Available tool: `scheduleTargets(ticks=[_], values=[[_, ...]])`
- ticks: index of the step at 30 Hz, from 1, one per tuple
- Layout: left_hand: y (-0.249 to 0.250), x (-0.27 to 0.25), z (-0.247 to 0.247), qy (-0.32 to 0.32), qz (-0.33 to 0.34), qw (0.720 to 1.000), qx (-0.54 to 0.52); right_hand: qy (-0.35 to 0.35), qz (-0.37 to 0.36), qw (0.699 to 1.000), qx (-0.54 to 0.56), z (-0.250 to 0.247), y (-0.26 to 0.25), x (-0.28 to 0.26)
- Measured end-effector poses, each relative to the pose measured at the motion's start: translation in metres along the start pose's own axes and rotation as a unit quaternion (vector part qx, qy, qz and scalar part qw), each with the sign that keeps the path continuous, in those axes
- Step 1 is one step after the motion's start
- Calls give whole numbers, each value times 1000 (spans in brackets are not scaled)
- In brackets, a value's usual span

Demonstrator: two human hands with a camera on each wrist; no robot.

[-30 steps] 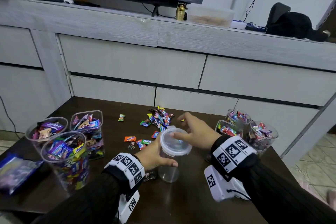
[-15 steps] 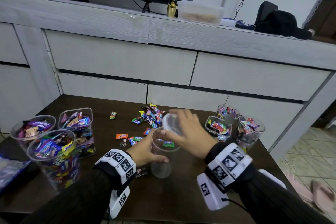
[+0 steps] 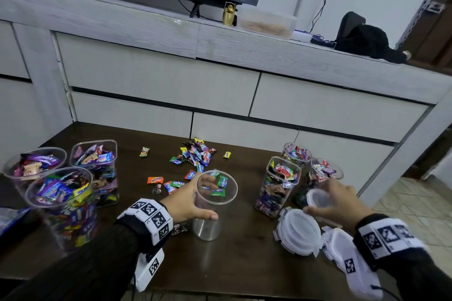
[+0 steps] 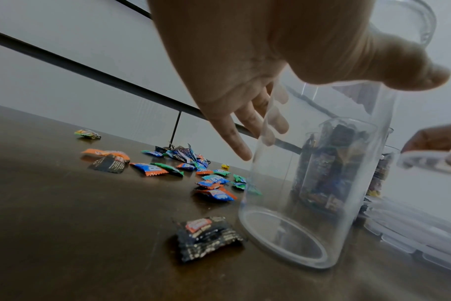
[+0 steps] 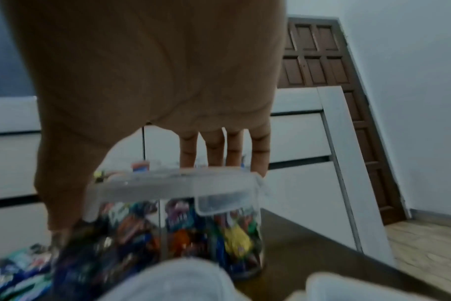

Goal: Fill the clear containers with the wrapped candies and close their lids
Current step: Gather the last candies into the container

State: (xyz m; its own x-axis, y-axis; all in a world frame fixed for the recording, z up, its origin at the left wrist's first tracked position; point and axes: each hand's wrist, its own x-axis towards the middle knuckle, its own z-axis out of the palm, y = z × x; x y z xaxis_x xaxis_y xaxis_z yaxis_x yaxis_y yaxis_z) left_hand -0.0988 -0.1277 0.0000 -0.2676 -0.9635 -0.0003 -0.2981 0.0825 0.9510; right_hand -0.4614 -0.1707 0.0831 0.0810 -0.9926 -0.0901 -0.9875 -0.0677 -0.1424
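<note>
An empty clear round container (image 3: 208, 230) stands upright on the dark table (image 3: 244, 264). My left hand (image 3: 208, 200) grips its upper wall, thumb (image 4: 412, 71) on the near side and fingers behind it. The same container (image 4: 309, 183) shows nothing inside in the left wrist view. My right hand (image 3: 327, 205) pinches a clear lid (image 3: 314, 197) in the air at the right, above a stack of lids (image 3: 298, 232). In the right wrist view that lid (image 5: 178, 183) sits between my thumb and fingers. Loose wrapped candies (image 3: 195, 156) lie scattered behind the container.
Three candy-filled open containers (image 3: 61, 203) stand at the left, three more (image 3: 278, 186) at the right behind the lid stack. A black-wrapped candy (image 4: 206, 236) lies beside the empty container's base. A grey drawer unit (image 3: 159, 76) backs the table.
My right hand lifted the lid off the empty container and carried it right, over the lid stack. My left hand kept its hold on the container.
</note>
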Motion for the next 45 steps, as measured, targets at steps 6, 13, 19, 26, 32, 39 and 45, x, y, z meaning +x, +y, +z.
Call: scheduleTargets(ticks=[6,13,19,26,32,39,45], values=[[-4,-3,0,-6,4,1000,-17,-52,-2,998,-42,56,-11,6],[-19,-15,4,-2,21,999,-29,-38,6,995,-96,70,-20,7],[-24,-28,-14,-10,19,997,68,72,-77,990,-93,56,-47,-10],[-45,-33,-33,-26,-180,875,448,-72,-151,981,103,94,-116,13],[-66,-5,-34,-20,-249,811,530,-175,-157,972,17,130,-166,65],[-86,33,-68,42,-352,780,516,-142,-75,987,27,160,-200,92],[-100,60,-78,36,-338,808,482,-197,-222,952,-78,135,-209,124]])
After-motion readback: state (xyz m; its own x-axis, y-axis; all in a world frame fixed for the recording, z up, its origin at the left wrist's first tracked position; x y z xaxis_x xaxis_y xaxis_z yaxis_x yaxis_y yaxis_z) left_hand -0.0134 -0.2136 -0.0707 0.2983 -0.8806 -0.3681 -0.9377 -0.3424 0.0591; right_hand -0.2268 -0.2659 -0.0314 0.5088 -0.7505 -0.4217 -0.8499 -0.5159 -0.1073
